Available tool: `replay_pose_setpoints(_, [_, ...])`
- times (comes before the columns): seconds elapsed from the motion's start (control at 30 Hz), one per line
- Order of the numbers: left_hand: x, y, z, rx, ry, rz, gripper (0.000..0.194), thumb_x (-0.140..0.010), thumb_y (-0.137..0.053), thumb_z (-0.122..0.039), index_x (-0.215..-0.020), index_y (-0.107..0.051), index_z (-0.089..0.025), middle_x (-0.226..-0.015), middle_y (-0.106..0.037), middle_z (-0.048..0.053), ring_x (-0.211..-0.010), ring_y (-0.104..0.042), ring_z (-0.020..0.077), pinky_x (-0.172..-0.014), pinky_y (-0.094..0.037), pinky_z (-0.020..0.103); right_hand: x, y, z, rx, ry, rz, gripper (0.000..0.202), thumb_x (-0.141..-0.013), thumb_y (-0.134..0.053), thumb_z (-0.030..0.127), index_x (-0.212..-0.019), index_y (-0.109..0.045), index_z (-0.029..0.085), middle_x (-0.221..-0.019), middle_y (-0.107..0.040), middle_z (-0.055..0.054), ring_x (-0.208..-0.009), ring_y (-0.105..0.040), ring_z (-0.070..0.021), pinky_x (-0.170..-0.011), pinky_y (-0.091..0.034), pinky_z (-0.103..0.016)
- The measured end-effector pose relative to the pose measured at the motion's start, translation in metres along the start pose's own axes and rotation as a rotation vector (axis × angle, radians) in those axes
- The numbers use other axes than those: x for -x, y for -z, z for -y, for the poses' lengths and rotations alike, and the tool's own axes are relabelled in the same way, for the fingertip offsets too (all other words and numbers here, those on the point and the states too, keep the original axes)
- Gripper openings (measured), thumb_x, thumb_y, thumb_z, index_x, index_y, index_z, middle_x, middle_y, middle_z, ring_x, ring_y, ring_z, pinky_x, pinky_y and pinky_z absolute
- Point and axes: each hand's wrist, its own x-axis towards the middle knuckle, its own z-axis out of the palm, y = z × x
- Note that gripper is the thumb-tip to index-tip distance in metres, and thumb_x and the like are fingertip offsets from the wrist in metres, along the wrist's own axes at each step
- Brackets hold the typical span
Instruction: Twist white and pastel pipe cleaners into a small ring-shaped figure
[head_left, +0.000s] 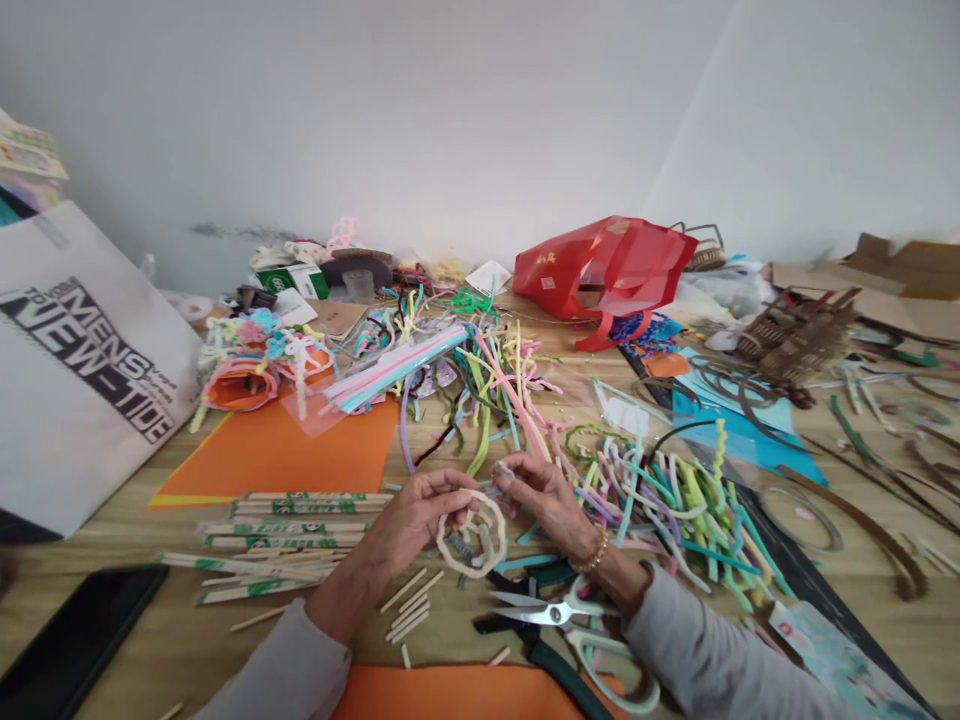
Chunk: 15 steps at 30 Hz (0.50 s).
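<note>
Two bare hands are meeting above a cluttered wooden table [135, 520]. The left hand [416, 520] is pinching the upper rim of a cream pipe-cleaner ring [472, 538], fuzzy, with grey and white strands crossing inside. The right hand [544, 495] is gripping the ring's top right with closed fingertips. Scissors [559, 612] are lying just below the grip, loose pipe cleaners [660, 495] to its right.

A wooden table [135, 520] carries everything. Left of the left hand [412, 520] lie chopstick packets [292, 520] and orange paper [285, 455]. Scissors [555, 612] lie under the right hand [544, 500], pipe cleaners [667, 500] beside it.
</note>
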Motion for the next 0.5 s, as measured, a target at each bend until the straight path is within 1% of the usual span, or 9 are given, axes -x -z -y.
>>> replay_pose_setpoints(0.1, [0.0010,-0.0009,-0.0005,-0.016,-0.005,-0.041,0.027,-0.061,-0.082,-0.023,-0.079,-0.065,-0.013,-0.068,-0.070,0.004,-0.054,-0.057,0.0092,-0.053,-0.040,0.019,0.0005,0.0003,-0.0003,0.010,0.003,0.012,0.036,-0.075,-0.070,0.049,-0.086,-0.063,0.016,-0.062,-0.054,0.003,-0.051,-0.046,-0.0085,-0.049,-0.040,-0.022])
replay_pose_setpoints(0.23, [0.0003,-0.0007,0.0010,-0.032,-0.034,-0.052,0.024,-0.061,-0.081,-0.024,-0.073,-0.063,-0.013,-0.066,-0.069,0.004,-0.052,-0.055,0.0089,-0.052,-0.039,0.020,0.0010,0.0015,-0.0022,0.016,0.002,0.023,0.034,-0.076,-0.069,0.047,-0.088,-0.063,0.016,-0.063,-0.055,0.003,-0.051,-0.047,-0.0081,-0.050,-0.040,-0.021])
replay_pose_setpoints(0.5, [-0.0023,0.0008,0.0041,-0.088,-0.101,-0.103,0.021,-0.062,-0.080,-0.026,-0.069,-0.064,-0.014,-0.057,-0.059,-0.002,-0.051,-0.050,0.0083,-0.052,-0.038,0.020,0.0027,-0.0004,-0.0026,-0.018,-0.009,0.079,0.033,-0.075,-0.072,0.046,-0.087,-0.064,0.016,-0.066,-0.057,0.003,-0.053,-0.049,-0.0079,-0.051,-0.045,-0.020])
